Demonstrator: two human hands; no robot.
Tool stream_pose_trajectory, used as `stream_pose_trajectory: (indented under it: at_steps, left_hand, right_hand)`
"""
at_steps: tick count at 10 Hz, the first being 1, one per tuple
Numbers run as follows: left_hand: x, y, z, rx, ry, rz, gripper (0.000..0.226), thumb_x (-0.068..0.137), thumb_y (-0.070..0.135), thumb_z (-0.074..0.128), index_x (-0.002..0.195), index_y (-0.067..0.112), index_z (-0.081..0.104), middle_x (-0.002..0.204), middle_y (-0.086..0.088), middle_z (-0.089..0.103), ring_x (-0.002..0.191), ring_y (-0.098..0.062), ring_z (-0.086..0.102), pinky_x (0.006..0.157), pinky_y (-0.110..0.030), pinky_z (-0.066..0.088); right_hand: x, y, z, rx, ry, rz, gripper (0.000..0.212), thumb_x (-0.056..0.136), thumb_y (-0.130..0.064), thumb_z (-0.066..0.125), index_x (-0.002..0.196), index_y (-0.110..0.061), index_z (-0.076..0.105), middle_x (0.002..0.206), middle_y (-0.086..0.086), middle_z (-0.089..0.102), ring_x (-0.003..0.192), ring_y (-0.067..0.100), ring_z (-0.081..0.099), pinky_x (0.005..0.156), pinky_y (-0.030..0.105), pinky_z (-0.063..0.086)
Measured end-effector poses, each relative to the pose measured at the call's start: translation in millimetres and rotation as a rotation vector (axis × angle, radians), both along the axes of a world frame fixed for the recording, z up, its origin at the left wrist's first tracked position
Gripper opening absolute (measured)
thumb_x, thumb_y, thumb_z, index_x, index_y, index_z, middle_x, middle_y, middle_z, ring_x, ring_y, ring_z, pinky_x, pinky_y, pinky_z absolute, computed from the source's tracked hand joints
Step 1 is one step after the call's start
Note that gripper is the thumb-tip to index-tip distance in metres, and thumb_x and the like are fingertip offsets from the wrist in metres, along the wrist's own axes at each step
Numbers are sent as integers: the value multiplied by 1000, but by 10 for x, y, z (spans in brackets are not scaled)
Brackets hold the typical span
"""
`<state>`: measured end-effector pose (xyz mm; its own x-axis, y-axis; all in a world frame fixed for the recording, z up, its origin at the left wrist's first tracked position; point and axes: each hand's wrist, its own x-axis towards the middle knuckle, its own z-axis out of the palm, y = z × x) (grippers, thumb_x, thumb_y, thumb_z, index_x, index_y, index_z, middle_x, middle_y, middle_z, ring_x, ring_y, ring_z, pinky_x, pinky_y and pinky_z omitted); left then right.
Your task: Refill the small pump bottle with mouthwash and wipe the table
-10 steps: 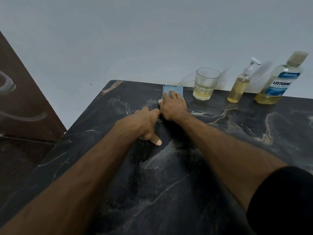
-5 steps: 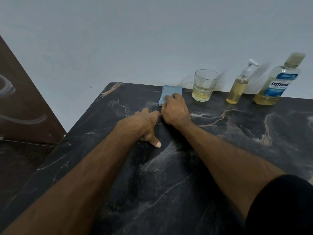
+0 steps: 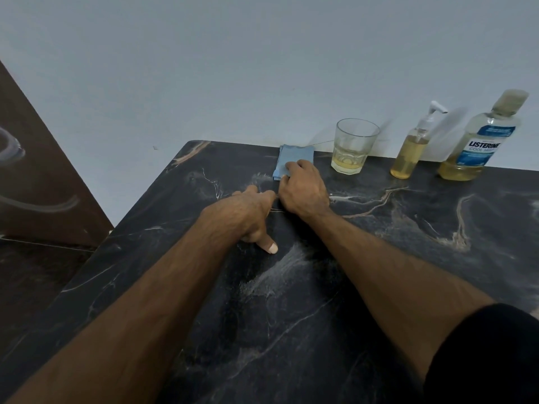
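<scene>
A folded blue cloth point(image 3: 294, 157) lies on the dark marble table point(image 3: 408, 243) by the wall. My right hand point(image 3: 303, 189) rests just in front of it, fingers bent, fingertips touching the cloth's near part. Beside it, my left hand point(image 3: 248, 214) lies flat on the tabletop with its thumb sticking out, holding nothing. The small pump bottle point(image 3: 411, 153), holding yellow liquid, stands at the back right. Right of it stands the mouthwash bottle point(image 3: 478, 144), capped, with a little yellow liquid at the bottom.
A glass tumbler point(image 3: 354, 147) with a little yellow liquid stands between the cloth and the pump bottle. The pale wall runs along the table's far edge. The table's left edge drops to a dark floor point(image 3: 35, 272).
My right hand has drawn back toward me off the cloth and its fingers have bent, so more of the cloth shows. The cloth and my left hand stayed in place.
</scene>
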<state>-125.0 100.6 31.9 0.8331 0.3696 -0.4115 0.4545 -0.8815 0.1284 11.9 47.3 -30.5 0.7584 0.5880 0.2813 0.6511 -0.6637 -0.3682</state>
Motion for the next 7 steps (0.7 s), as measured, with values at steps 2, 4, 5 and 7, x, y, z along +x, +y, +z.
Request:
stream_pose_trajectory:
  at_steps: [2,4,5,7]
  left_hand:
    - [-4,-2,-5,-7,-4,2,98,72,41,82,149,21,25,146,-10,33,135,-35,36,105,-56,40]
    - [-5,-26,-1,-16,-12,24,98,73,39,81,150,21,24,148,-9,32,135,-35,37,106,-56,41]
    - [-60,-80,21,-48,-33,43,94,75,35,80,150,19,26,149,-10,34,135,-34,39,107,-54,39]
    - [-298,-319,58,71,-244,59,73,82,35,75,142,19,37,142,-6,46,128,-29,48,102,-52,43]
  right_hand:
    - [3,2,-4,11,6,1,40,100,-25,41,136,-8,50,134,13,50,127,28,43,109,39,34]
    - [-71,-141,60,305,116,59,39,99,-20,47,136,-7,52,139,11,51,131,25,42,109,32,31]
    - [-149,-346,131,356,175,81,38,100,-26,49,135,-11,53,140,8,50,131,22,43,109,32,33]
    - [-379,-1066,366,356,91,90,41,99,-32,50,136,-14,52,138,7,53,129,20,45,104,28,32]
